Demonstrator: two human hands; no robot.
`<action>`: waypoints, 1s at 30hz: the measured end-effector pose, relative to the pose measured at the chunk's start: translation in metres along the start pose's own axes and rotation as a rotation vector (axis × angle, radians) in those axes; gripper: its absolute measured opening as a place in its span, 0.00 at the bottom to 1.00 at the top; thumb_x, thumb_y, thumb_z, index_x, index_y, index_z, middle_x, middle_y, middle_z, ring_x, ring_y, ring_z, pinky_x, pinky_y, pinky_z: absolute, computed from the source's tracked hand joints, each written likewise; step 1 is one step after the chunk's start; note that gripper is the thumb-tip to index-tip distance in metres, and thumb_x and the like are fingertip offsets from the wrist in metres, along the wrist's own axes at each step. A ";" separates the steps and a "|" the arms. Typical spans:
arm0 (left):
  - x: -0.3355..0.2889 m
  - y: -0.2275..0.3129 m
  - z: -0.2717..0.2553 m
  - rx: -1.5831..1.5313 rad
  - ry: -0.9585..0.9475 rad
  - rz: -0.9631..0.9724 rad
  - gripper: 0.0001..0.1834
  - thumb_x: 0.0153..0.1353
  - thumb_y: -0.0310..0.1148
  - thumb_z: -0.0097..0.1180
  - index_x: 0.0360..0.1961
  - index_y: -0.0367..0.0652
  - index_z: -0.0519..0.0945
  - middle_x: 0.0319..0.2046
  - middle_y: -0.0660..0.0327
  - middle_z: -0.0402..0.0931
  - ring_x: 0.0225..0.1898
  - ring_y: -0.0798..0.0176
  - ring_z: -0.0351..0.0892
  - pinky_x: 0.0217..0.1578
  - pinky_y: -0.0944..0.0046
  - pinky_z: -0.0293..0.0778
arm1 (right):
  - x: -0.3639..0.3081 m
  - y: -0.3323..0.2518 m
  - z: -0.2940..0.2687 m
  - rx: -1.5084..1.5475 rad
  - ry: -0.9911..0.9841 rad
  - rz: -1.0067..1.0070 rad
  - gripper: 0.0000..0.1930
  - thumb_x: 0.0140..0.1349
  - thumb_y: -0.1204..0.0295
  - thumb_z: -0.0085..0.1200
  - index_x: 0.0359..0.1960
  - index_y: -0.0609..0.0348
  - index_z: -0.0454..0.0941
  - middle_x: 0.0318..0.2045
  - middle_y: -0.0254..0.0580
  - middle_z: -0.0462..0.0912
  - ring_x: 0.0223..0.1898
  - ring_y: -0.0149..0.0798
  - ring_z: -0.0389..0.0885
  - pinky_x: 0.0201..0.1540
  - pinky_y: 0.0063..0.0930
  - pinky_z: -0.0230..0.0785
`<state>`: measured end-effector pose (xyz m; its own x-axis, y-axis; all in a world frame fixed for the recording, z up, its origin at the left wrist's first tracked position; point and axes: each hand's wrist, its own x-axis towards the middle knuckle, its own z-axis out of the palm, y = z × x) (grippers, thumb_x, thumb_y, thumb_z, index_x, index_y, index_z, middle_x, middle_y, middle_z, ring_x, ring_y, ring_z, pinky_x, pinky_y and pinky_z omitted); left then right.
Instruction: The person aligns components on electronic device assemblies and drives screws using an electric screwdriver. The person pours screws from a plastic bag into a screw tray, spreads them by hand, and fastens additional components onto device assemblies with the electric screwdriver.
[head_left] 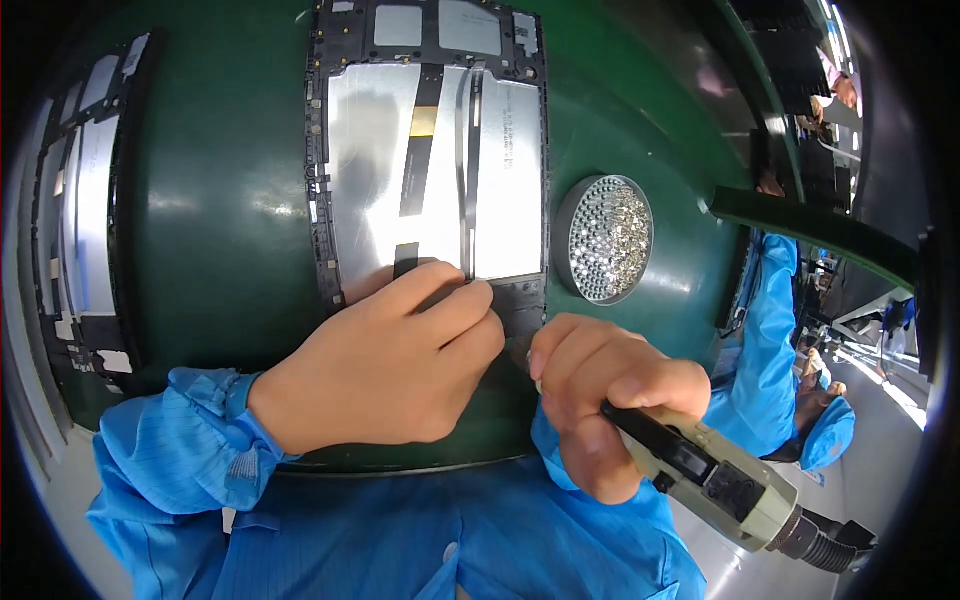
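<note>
An opened tablet housing (370,150) lies on the green work surface, with silver panels, a black frame and a dark ribbon strip (413,170) running down it. Over its lower edge rests my left hand (385,365), fingers bent and drawn together; their tips hide whatever they pinch or press. My right hand (605,400) is closed around a pale green and black electric screwdriver (720,475), just right of the housing's lower corner. The driver's cord end points to the lower right. My right fingers mostly cover its working end, so its contact cannot be made out.
A round tray (566,240) with many small screws in rows and loose stands right of the housing. A second similar housing (95,200) lies at the far left. At the right, a dark green bar (810,225) juts inward, and a co-worker's blue sleeve (768,350) shows beyond.
</note>
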<state>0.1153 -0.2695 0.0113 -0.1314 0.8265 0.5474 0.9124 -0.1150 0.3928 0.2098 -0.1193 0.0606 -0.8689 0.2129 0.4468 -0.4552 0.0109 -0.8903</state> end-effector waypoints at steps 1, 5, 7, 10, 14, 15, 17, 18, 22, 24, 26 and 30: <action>0.002 -0.001 -0.001 0.008 -0.022 0.008 0.09 0.36 0.32 0.56 0.17 0.36 0.78 0.28 0.58 0.71 0.38 0.55 0.70 0.44 0.57 0.68 | -0.001 0.001 0.000 -0.003 0.016 -0.006 0.18 0.45 0.86 0.52 0.40 0.65 0.67 0.18 0.43 0.73 0.18 0.39 0.73 0.25 0.40 0.70; 0.010 0.000 -0.009 0.005 -0.195 0.003 0.10 0.47 0.26 0.60 0.31 0.32 0.80 0.31 0.56 0.73 0.40 0.56 0.73 0.44 0.55 0.71 | -0.002 -0.013 -0.020 0.016 0.069 -0.003 0.18 0.51 0.81 0.51 0.45 0.58 0.66 0.19 0.39 0.71 0.19 0.37 0.71 0.26 0.39 0.67; 0.012 -0.003 -0.008 -0.026 -0.192 -0.003 0.11 0.47 0.27 0.62 0.32 0.32 0.80 0.31 0.56 0.72 0.40 0.55 0.73 0.41 0.56 0.71 | -0.003 -0.021 -0.033 -0.035 0.136 -0.057 0.18 0.52 0.76 0.52 0.46 0.56 0.66 0.18 0.38 0.70 0.19 0.36 0.69 0.25 0.36 0.64; 0.012 -0.007 -0.012 -0.035 -0.238 0.031 0.14 0.46 0.27 0.64 0.34 0.32 0.79 0.32 0.56 0.72 0.40 0.54 0.73 0.43 0.56 0.71 | -0.007 -0.029 -0.054 -0.085 0.157 -0.059 0.20 0.52 0.76 0.53 0.48 0.57 0.66 0.19 0.38 0.70 0.20 0.37 0.69 0.30 0.38 0.64; 0.013 -0.008 -0.012 -0.060 -0.239 0.004 0.17 0.44 0.28 0.66 0.36 0.32 0.78 0.33 0.54 0.73 0.41 0.52 0.73 0.44 0.56 0.72 | -0.018 -0.028 -0.074 -0.066 0.222 -0.049 0.20 0.52 0.76 0.53 0.48 0.58 0.65 0.19 0.40 0.70 0.22 0.37 0.70 0.32 0.38 0.64; 0.013 -0.008 -0.012 -0.053 -0.234 0.021 0.18 0.44 0.28 0.67 0.36 0.33 0.78 0.34 0.54 0.73 0.42 0.52 0.73 0.44 0.56 0.72 | -0.020 -0.028 -0.079 -0.077 0.207 -0.050 0.20 0.52 0.76 0.53 0.48 0.58 0.65 0.20 0.40 0.70 0.22 0.37 0.70 0.32 0.38 0.64; 0.013 -0.006 -0.013 -0.039 -0.240 0.033 0.18 0.44 0.29 0.68 0.36 0.33 0.77 0.35 0.54 0.73 0.42 0.51 0.73 0.45 0.55 0.73 | -0.023 -0.028 -0.085 -0.090 0.193 -0.053 0.19 0.52 0.76 0.52 0.48 0.59 0.65 0.20 0.40 0.70 0.23 0.37 0.70 0.32 0.39 0.64; 0.013 -0.005 -0.014 -0.053 -0.232 -0.010 0.17 0.44 0.29 0.67 0.35 0.34 0.77 0.35 0.54 0.73 0.43 0.51 0.73 0.44 0.55 0.73 | -0.024 -0.028 -0.088 -0.080 0.199 -0.056 0.19 0.52 0.76 0.52 0.48 0.59 0.65 0.20 0.40 0.70 0.23 0.37 0.70 0.32 0.39 0.64; 0.011 -0.009 -0.011 -0.043 -0.230 -0.006 0.13 0.47 0.30 0.65 0.32 0.37 0.76 0.36 0.55 0.73 0.44 0.51 0.73 0.45 0.55 0.73 | -0.027 -0.025 -0.096 -0.076 0.183 -0.056 0.20 0.52 0.77 0.51 0.49 0.59 0.66 0.20 0.41 0.70 0.23 0.37 0.70 0.32 0.39 0.64; 0.013 -0.013 -0.005 -0.042 -0.196 0.009 0.10 0.46 0.30 0.61 0.28 0.37 0.76 0.32 0.57 0.70 0.40 0.53 0.72 0.43 0.57 0.71 | -0.027 -0.023 -0.097 -0.072 0.186 -0.055 0.21 0.51 0.77 0.51 0.49 0.59 0.66 0.20 0.40 0.70 0.23 0.37 0.70 0.32 0.39 0.63; 0.017 -0.013 -0.008 -0.034 -0.167 0.024 0.07 0.44 0.29 0.58 0.24 0.37 0.75 0.28 0.59 0.66 0.36 0.55 0.70 0.41 0.59 0.70 | -0.027 -0.025 -0.096 -0.073 0.201 -0.050 0.21 0.51 0.77 0.50 0.49 0.59 0.66 0.20 0.40 0.70 0.23 0.37 0.70 0.32 0.40 0.63; 0.024 0.004 -0.018 0.112 -0.245 -0.015 0.07 0.46 0.29 0.57 0.26 0.38 0.78 0.32 0.56 0.70 0.42 0.53 0.72 0.47 0.53 0.70 | -0.028 -0.026 -0.097 -0.076 0.224 -0.096 0.20 0.51 0.78 0.50 0.49 0.60 0.66 0.20 0.40 0.70 0.23 0.37 0.70 0.32 0.39 0.63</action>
<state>0.1082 -0.2603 0.0394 -0.0598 0.9378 0.3419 0.9500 -0.0516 0.3079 0.2653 -0.0306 0.0630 -0.7539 0.4182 0.5067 -0.5103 0.1131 -0.8526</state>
